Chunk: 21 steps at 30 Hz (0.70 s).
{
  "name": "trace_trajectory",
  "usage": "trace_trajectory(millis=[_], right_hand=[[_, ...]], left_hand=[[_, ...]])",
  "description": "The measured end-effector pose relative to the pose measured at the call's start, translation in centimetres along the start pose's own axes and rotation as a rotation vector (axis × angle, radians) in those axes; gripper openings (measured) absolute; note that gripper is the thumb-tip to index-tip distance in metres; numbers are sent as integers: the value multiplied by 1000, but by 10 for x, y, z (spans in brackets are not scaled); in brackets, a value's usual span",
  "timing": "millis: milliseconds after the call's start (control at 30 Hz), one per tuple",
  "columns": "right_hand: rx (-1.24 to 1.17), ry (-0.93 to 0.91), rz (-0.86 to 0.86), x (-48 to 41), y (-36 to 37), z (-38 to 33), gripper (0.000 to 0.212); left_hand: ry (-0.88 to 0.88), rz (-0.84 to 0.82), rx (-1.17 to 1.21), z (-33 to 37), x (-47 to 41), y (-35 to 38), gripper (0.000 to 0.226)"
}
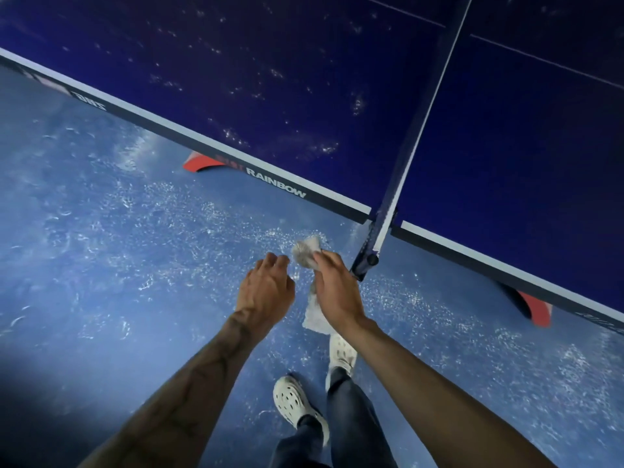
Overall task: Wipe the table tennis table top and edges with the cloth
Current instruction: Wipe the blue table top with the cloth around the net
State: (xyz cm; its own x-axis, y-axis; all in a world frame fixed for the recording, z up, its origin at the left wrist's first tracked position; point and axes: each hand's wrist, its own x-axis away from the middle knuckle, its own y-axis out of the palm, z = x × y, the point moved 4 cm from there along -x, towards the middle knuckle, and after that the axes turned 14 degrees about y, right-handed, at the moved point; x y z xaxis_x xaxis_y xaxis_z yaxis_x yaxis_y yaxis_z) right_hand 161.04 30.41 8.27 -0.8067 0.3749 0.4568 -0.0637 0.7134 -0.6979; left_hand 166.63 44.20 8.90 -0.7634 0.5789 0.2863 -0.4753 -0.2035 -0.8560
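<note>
The dark blue table tennis table (270, 79) fills the upper part of the view, its top speckled with pale dusty marks. Its white-lined side edge (209, 148) runs diagonally and carries the word RAINBOW. I stand off the table beside the net post. My right hand (334, 288) grips a crumpled white cloth (308, 253); part of it bunches above my fingers and part hangs below my palm. My left hand (266, 288) hovers just left of the cloth, fingers loosely curled and holding nothing.
The net (429, 106) crosses the table, and its clamp post (366, 258) juts out past the edge right beside my right hand. Red table legs (199, 163) (537, 309) show below the edge. The scuffed blue floor (118, 231) lies beneath, with my white clogs (293, 400).
</note>
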Motion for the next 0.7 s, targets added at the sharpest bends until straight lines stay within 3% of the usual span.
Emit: trace_trajectory(millis=[367, 700], right_hand=[[-188, 23, 209, -115, -68, -64, 40], [-227, 170, 345, -245, -159, -74, 43]], left_hand=[[125, 26, -77, -6, -140, -94, 42], [253, -72, -112, 25, -295, -136, 39]])
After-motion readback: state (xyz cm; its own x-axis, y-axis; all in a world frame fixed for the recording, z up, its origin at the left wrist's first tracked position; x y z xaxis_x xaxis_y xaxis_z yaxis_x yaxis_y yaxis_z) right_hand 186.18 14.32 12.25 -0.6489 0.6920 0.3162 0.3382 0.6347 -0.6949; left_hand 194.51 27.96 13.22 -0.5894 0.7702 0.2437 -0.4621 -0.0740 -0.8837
